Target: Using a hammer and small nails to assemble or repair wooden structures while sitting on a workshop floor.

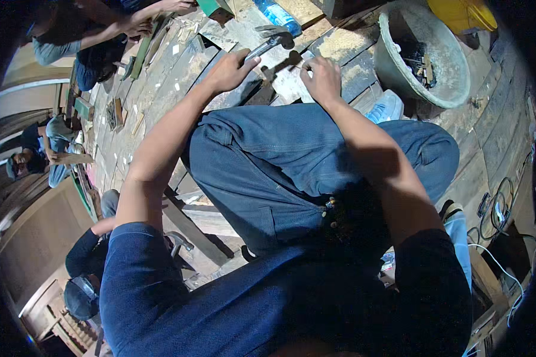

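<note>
My left hand [231, 70] grips the handle of a steel claw hammer [272, 43], its head raised just above a pale wooden piece [292, 83] on the plank floor. Beside it, my right hand [320, 76] pinches something small against that piece; it is too small to identify. My knees in blue jeans [292, 160] fill the middle of the view, below both hands.
A grey round basin [452, 65] with dark scraps sits at upper right, a yellow container [461, 13] behind it. A plastic bottle [278, 15] lies beyond the hammer. Other people work at the left and upper left. Cables [497, 214] lie at right.
</note>
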The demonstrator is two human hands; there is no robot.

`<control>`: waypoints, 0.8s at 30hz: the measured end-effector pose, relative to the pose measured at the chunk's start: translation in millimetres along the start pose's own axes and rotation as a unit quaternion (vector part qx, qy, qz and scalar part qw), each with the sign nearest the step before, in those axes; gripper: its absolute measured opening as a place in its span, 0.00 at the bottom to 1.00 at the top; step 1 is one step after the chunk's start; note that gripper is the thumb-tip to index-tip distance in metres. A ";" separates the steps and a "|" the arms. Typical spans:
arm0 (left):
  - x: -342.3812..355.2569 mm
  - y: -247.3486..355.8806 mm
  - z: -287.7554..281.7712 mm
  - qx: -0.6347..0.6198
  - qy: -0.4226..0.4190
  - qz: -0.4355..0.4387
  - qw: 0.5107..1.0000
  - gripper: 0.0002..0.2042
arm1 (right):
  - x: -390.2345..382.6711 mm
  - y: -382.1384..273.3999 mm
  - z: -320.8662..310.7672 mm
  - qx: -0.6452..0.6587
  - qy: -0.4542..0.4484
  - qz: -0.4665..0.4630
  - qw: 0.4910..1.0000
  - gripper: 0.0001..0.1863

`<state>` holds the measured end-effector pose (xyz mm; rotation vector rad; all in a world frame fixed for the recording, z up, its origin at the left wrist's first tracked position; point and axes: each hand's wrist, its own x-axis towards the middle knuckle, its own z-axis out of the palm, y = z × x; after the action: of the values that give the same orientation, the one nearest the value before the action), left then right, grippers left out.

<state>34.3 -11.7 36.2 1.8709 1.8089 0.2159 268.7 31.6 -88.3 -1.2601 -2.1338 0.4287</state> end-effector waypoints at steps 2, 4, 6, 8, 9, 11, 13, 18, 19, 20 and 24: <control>-1.6 -0.7 -2.4 0.007 -0.046 -0.018 0.999 0.22 | 2.5 -0.6 0.1 0.031 -0.007 -0.006 0.999 0.06; -6.1 -10.3 -1.4 0.031 -0.074 -0.016 0.997 0.23 | 1.9 -7.5 1.5 0.046 -0.001 -0.030 0.999 0.05; -5.7 -14.6 0.6 0.026 -0.093 -0.025 0.995 0.23 | 2.1 -7.5 -0.9 0.017 -0.006 -0.023 1.000 0.05; -6.1 -14.5 4.1 0.041 -0.091 -0.024 0.995 0.24 | 1.9 -8.4 -1.4 0.016 -0.017 0.010 1.000 0.06; -5.7 -9.5 3.2 0.041 -0.093 -0.021 0.995 0.24 | 2.4 -6.5 -1.9 0.015 -0.017 0.010 1.000 0.06; -2.1 -7.3 4.6 0.035 -0.094 -0.017 0.995 0.25 | 3.6 -3.0 -2.9 -0.004 -0.010 0.025 1.000 0.06; -2.1 -4.3 4.5 0.038 -0.102 -0.029 0.994 0.25 | 2.6 -5.6 -4.0 -0.002 -0.004 0.015 1.000 0.06; -5.1 1.2 5.3 -0.002 -0.044 0.004 0.999 0.22 | 2.2 -5.6 -6.9 0.008 -0.004 0.015 1.000 0.09; -6.1 4.2 2.8 0.008 -0.039 0.011 0.999 0.20 | 1.7 -7.5 -8.0 -0.005 -0.010 0.016 1.000 0.10; -5.5 6.0 4.3 0.008 -0.042 0.012 0.999 0.20 | 0.9 -9.3 -9.4 -0.005 -0.010 0.019 1.000 0.10; -2.5 5.3 16.0 0.080 -0.079 0.010 0.994 0.22 | 2.3 -10.6 -11.6 -0.013 -0.017 0.019 1.000 0.11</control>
<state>46.2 -18.1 25.7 1.9555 1.7454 -0.0712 268.4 28.0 -72.9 -1.3197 -2.1538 0.4424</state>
